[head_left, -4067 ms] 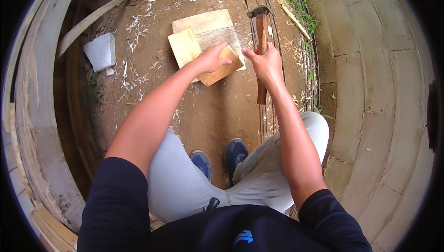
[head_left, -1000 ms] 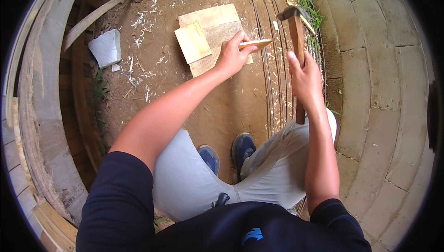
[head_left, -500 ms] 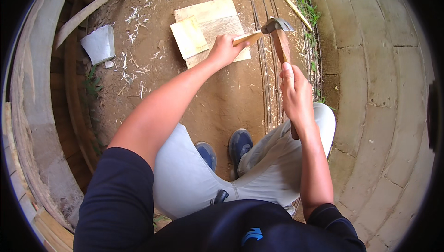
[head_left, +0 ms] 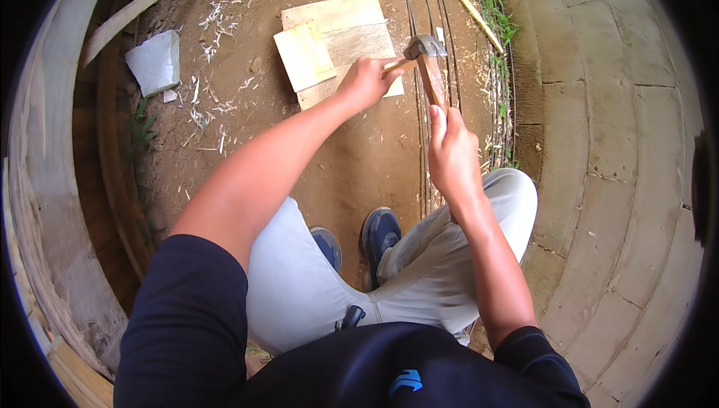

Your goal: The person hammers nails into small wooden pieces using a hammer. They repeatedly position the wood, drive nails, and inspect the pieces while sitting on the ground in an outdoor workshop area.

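Observation:
My right hand (head_left: 454, 149) is closed around the wooden handle of a claw hammer (head_left: 431, 71), its metal head up at the far end. My left hand (head_left: 365, 82) grips a short strip of wood (head_left: 397, 68) that points right. The hammer's head overlaps the strip's right end; whether they touch I cannot tell. Just right of the head is a small pale chip (head_left: 440, 35). Below and left of the strip, flat boards (head_left: 356, 11) lie on the ground, with a smaller yellowish board (head_left: 303, 56) on top.
Wood shavings (head_left: 198, 112) litter the dirt ground. A pale stone block (head_left: 155, 63) sits at the left, near a curved timber (head_left: 146, 7). Thin dark rods (head_left: 453, 48) run lengthwise right of the boards. A block wall (head_left: 622, 131) rises at the right.
My right hand has brought the hammer left, its head now over the strip's end. A pale chip shows beside the head. My left hand has barely moved and still grips the strip.

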Available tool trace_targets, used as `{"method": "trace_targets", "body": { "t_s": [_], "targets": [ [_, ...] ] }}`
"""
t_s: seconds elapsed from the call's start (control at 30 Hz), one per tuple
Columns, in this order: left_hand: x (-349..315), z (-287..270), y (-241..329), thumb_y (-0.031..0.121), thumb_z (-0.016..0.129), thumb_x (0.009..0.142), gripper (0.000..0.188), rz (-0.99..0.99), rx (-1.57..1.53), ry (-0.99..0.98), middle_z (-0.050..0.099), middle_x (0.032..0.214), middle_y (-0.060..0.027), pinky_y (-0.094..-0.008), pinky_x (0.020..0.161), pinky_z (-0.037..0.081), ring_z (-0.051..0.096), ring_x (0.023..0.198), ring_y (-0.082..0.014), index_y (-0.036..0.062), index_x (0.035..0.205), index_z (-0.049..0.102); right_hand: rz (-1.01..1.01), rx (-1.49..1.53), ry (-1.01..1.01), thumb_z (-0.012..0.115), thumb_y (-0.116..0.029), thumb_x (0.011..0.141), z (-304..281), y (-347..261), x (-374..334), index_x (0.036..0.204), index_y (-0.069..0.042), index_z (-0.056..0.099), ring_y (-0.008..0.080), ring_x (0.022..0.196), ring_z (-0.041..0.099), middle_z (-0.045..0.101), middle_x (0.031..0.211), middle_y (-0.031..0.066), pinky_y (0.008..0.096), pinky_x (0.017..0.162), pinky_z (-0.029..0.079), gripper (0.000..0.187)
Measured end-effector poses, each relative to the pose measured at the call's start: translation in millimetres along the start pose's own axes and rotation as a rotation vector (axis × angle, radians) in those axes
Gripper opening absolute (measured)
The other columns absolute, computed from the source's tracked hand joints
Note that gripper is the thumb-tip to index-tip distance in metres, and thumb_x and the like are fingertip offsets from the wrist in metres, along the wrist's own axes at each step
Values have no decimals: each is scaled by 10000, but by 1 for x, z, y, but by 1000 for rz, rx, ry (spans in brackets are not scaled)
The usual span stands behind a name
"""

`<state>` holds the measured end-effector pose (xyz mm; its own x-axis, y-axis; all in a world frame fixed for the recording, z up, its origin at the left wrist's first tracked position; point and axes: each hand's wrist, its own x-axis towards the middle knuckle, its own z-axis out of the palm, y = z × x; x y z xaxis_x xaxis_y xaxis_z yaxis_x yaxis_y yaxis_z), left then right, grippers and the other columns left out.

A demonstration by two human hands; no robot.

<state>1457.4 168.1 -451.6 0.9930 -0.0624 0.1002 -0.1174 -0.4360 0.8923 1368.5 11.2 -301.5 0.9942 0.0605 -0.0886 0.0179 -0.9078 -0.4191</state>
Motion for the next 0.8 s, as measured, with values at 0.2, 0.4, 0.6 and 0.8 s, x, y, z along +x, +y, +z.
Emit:
{"method": "trace_targets", "body": {
  "t_s": [0.2, 0.4, 0.6, 0.8],
  "targets": [
    [-4, -10, 0, 275, 683, 974, 297, 1, 37, -44, 678, 709, -210, -416, 615, 532, 667, 591, -286, 102, 1209, 739, 57, 149, 85, 448, -347, 1090, -28, -23, -9, 973, 27, 538, 514, 661, 650, 626, 689, 307, 581, 554, 457, 402],
    [-6, -7, 0, 330, 720, 951, 319, -62, 21, -34, 667, 685, -229, -424, 604, 515, 666, 580, -294, 42, 1082, 761, 100, 72, -53, 451, -349, 1089, -29, -18, -2, 993, 4, 557, 507, 700, 660, 635, 701, 301, 578, 598, 475, 381],
    [-2, -4, 11, 315, 714, 958, 333, -57, -7, -45, 685, 706, -222, -417, 619, 525, 655, 575, -285, 46, 1150, 750, 75, -52, -70, 451, -356, 1084, -13, 4, 6, 1036, 32, 563, 550, 800, 648, 642, 767, 345, 618, 694, 481, 406],
    [-6, -7, -2, 289, 685, 976, 313, -29, 86, -78, 681, 698, -188, -411, 611, 538, 662, 574, -281, 130, 1242, 727, 119, 117, -15, 455, -367, 1083, -36, -27, -2, 1003, 29, 553, 551, 764, 643, 638, 756, 348, 601, 661, 491, 415]
  ]
}}
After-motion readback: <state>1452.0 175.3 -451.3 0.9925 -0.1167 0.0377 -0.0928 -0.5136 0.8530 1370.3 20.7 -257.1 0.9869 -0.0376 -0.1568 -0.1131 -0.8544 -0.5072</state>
